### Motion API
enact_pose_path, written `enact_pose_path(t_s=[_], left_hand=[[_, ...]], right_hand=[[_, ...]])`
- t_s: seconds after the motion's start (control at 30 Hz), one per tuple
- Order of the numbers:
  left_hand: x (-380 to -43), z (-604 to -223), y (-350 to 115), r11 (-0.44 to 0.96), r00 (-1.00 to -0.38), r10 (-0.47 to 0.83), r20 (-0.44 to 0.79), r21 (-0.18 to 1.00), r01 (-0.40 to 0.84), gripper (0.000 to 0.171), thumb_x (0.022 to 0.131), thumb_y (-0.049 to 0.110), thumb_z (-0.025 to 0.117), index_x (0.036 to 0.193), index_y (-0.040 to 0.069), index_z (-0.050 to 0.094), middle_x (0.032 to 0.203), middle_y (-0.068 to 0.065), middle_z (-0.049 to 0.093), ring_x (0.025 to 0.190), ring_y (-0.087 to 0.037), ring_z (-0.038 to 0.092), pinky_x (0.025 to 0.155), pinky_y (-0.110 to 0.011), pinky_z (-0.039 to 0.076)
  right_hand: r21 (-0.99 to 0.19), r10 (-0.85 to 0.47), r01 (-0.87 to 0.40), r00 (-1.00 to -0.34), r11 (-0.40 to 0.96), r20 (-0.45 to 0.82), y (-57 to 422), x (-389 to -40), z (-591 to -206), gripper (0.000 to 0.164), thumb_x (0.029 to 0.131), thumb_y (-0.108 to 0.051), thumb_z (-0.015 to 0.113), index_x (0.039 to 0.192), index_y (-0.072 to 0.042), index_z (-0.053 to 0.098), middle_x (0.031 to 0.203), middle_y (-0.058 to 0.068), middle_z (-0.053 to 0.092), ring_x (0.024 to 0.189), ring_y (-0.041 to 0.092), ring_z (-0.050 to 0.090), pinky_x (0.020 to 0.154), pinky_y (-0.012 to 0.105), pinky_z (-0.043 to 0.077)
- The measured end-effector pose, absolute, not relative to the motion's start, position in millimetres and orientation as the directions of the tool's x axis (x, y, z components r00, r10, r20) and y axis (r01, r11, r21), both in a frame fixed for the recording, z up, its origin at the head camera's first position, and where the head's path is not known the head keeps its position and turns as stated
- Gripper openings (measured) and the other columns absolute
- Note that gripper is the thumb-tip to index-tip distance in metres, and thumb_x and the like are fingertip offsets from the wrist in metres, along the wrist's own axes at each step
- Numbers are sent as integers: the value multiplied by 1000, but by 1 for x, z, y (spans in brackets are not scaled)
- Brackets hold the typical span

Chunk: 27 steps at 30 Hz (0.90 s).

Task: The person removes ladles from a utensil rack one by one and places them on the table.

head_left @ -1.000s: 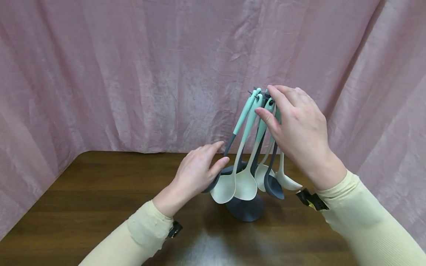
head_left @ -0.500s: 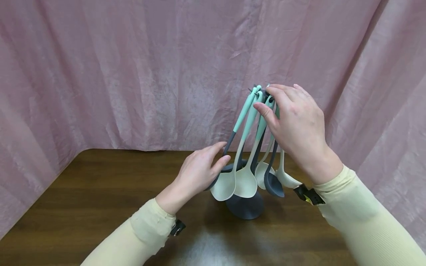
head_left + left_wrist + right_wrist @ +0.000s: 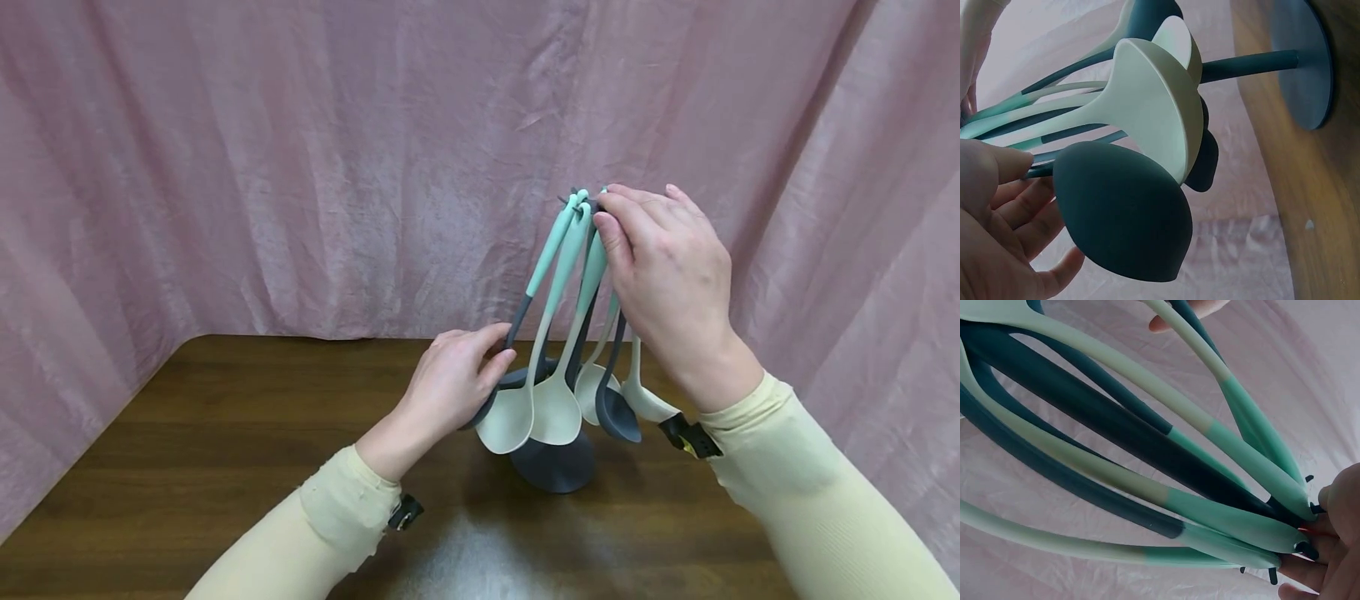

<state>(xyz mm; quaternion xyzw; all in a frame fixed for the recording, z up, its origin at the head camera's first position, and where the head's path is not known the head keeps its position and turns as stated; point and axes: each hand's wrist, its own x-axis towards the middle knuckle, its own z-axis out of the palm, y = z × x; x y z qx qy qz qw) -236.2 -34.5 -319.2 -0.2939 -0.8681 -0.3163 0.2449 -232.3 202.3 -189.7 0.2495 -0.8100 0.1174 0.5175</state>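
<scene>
Kitchen utensils with mint handles hang by their ends from hooks around a dark utensil stand with a round base (image 3: 553, 465). My left hand (image 3: 450, 379) pinches the stem of a dark ladle at the stand's left side, between thumb and fingers. The bowl of that dark ladle (image 3: 1122, 212) faces the left wrist camera. My right hand (image 3: 671, 267) grips the top of the stand at the hooks, thumb in front and fingers behind. Cream ladles (image 3: 506, 421) hang at the front. Part of the hook ring is hidden behind the right hand.
The stand is on a brown wooden table (image 3: 225, 467). A pink curtain (image 3: 375, 167) hangs right behind the table's far edge and along both sides. A smaller dark ladle (image 3: 618, 417) and a cream ladle (image 3: 648, 407) hang under the right wrist.
My right thumb has moved up and in against the stand's top, now covering one handle's end. My left hand has shifted slightly right and closed on the dark ladle's stem.
</scene>
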Motion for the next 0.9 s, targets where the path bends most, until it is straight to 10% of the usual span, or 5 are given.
enact_pose_path(t_s=[0.27, 0.53, 0.9], left_hand=[[-238, -322, -34, 617, -705, 336, 625, 420, 666, 27, 105, 16, 79, 130, 7, 76, 101, -1, 81, 91, -21, 76, 114, -47, 47], [-238, -321, -33, 637, -758, 301, 579, 470, 612, 25, 105, 22, 79, 129, 13, 78, 102, 2, 80, 94, -24, 71, 82, -46, 57], [-238, -323, -33, 620, -767, 284, 576, 499, 605, 22, 105, 22, 79, 126, 13, 79, 101, 4, 80, 86, -17, 73, 78, -43, 58]], right_hand=[[72, -278, -539, -312, 839, 908, 202, -236, -191, 32, 117, -22, 58, 131, -2, 78, 126, 16, 78, 119, 37, 72, 127, 40, 36], [55, -248, -536, -295, 843, 923, 200, -235, -193, 30, 116, -21, 61, 130, -2, 79, 123, 16, 79, 118, 37, 73, 126, 41, 37], [26, -199, -549, -259, 836, 945, 196, -240, -199, 26, 114, -17, 64, 129, -2, 80, 122, 15, 80, 115, 38, 74, 124, 41, 41]])
